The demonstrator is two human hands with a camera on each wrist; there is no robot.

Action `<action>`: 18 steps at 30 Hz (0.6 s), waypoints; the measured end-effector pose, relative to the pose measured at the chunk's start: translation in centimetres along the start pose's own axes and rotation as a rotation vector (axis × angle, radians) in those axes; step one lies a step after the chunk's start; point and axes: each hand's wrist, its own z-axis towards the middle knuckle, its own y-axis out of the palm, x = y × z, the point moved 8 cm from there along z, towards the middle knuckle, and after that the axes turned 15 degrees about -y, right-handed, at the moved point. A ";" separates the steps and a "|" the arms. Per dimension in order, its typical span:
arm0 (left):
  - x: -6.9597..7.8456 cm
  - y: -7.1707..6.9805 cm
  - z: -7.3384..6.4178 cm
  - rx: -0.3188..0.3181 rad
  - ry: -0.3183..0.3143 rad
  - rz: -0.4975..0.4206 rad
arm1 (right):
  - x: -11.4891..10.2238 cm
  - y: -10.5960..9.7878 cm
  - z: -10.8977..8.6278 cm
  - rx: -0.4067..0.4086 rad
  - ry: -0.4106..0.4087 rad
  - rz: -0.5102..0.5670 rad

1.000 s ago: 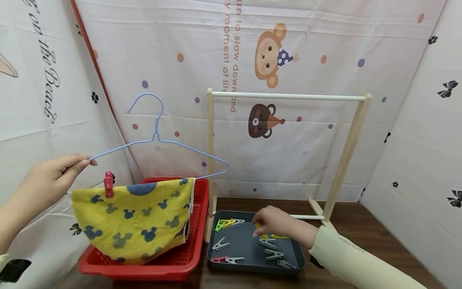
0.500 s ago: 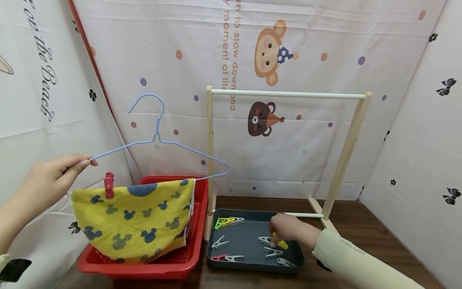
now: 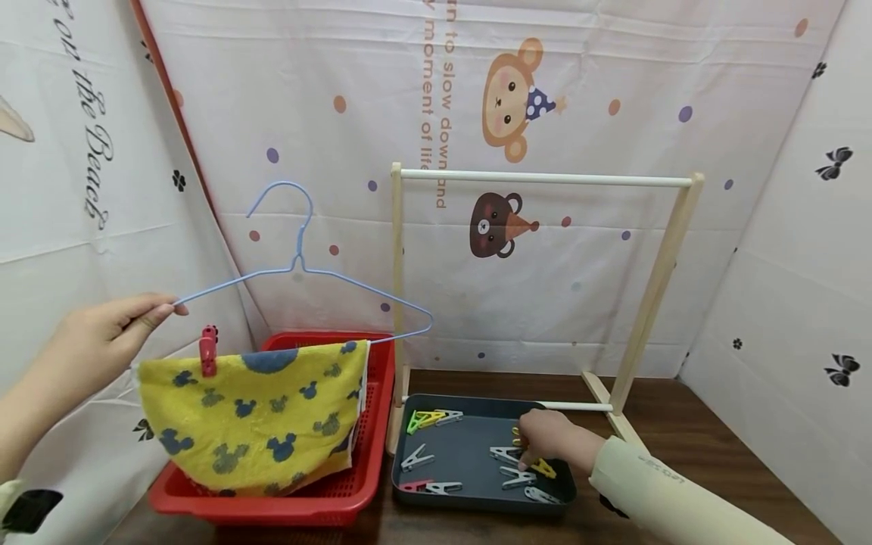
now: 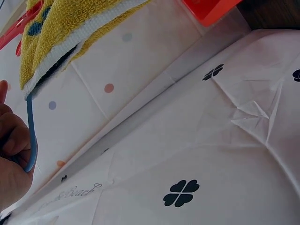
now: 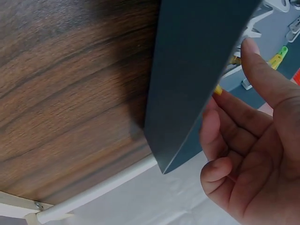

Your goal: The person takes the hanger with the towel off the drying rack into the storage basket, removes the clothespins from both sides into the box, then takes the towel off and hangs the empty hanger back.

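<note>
My left hand pinches the left shoulder of a light-blue wire hanger between thumb and fingers. Folded over the hanger's lower bar is a yellow towel with blue mouse-head prints. One red clothespin clips it near its left end. At the right side of the dark grey tray, my right hand reaches down, thumb and fingers right at a yellow clothespin. I cannot tell whether they grip it; the tray wall hides part of it in the right wrist view. Grey clothespins lie beside the thumb.
A red basket stands behind and below the towel. Behind the tray rises a wooden rack with a white top rail. More clothespins lie in the tray, including a green one and a red one. Printed cloth surrounds the table.
My right hand has moved right across the tray, and the yellow clothespin beneath it lies further right and nearer. The hanger, towel and left hand have barely moved.
</note>
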 end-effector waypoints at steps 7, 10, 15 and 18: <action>0.2 0.2 -0.1 -0.016 -0.015 0.022 | -0.4 -1.4 0.1 0.016 -0.019 -0.038; 0.3 0.2 -0.1 -0.013 -0.012 0.026 | -1.5 -3.2 0.2 0.054 -0.061 -0.050; 0.4 -0.1 -0.3 0.020 0.008 0.010 | -4.5 -6.7 0.5 0.128 -0.168 -0.087; 0.4 -0.4 -0.4 0.048 0.016 -0.003 | -6.8 -8.6 0.8 0.188 -0.263 -0.121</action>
